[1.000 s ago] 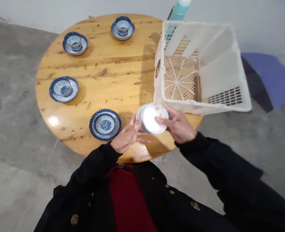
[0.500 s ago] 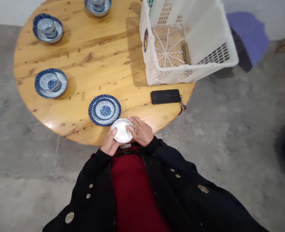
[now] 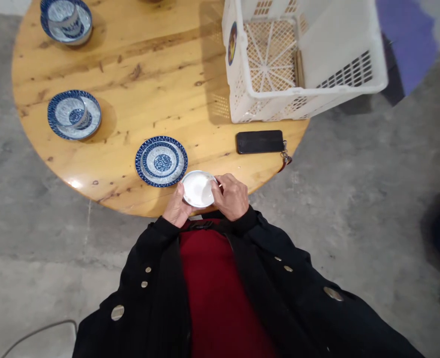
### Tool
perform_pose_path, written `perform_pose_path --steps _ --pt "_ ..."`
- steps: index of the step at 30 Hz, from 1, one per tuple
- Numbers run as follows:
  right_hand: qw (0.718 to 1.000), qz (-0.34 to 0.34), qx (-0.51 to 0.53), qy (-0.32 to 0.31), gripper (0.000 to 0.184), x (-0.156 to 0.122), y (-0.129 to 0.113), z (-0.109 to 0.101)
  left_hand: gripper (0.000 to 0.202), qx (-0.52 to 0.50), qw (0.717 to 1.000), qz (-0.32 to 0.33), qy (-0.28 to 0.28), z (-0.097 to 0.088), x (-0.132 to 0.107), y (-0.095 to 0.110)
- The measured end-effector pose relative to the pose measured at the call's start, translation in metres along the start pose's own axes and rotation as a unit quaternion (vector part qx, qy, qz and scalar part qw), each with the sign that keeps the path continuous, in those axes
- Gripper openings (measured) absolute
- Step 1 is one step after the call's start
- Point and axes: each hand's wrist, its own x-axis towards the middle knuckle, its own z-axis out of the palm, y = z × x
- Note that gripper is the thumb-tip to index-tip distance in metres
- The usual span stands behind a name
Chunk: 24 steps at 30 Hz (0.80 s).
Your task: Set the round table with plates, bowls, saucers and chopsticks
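Observation:
Just above the table's near edge, a small white bowl [image 3: 196, 189] sits between both hands, its plain inside tilted up toward me. My left hand [image 3: 178, 207] grips its left side, thumb along the rim and fingers underneath. At the right rim, my right hand [image 3: 233, 197] has its thumb at the inner edge and its fingers curled at the outer side. Beyond the bowl, a blue-patterned plate [image 3: 140, 161] lies flat with a smaller blue-and-white dish [image 3: 162, 162] nested on it.
On the round wooden table [image 3: 160, 94], blue-and-white dishware [image 3: 95, 119] holding a clear cup stands left; a similar set [image 3: 87, 34] is farther back. A white plastic crate [image 3: 238, 107] stands right, a black phone [image 3: 259, 142] with a keyring in front. Behind is something purple [image 3: 409, 44].
My view has shifted slightly. The bowl and both hands have moved right, away from the plate. My right thumb has gone from inside the bowl to its right rim.

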Motion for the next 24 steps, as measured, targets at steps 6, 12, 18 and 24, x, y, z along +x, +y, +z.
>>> perform_pose_path --steps 6,12,18,24 --pt "0.998 -0.039 0.036 0.032 0.032 0.001 -0.006 0.000 0.070 -0.025 0.999 -0.003 0.027 -0.005 0.001 0.003" --pt "0.990 -0.064 0.092 0.082 0.030 0.006 -0.011 0.002 0.065 -0.043 0.998 0.010 0.053 -0.007 -0.003 0.008" --pt "0.982 -0.076 0.151 0.085 0.027 0.011 -0.021 0.000 0.062 -0.060 0.997 0.004 0.057 -0.010 -0.004 0.013" --pt "0.956 0.037 0.277 0.089 0.032 0.026 -0.006 -0.006 0.062 -0.030 0.997 0.017 0.064 -0.018 -0.007 0.017"
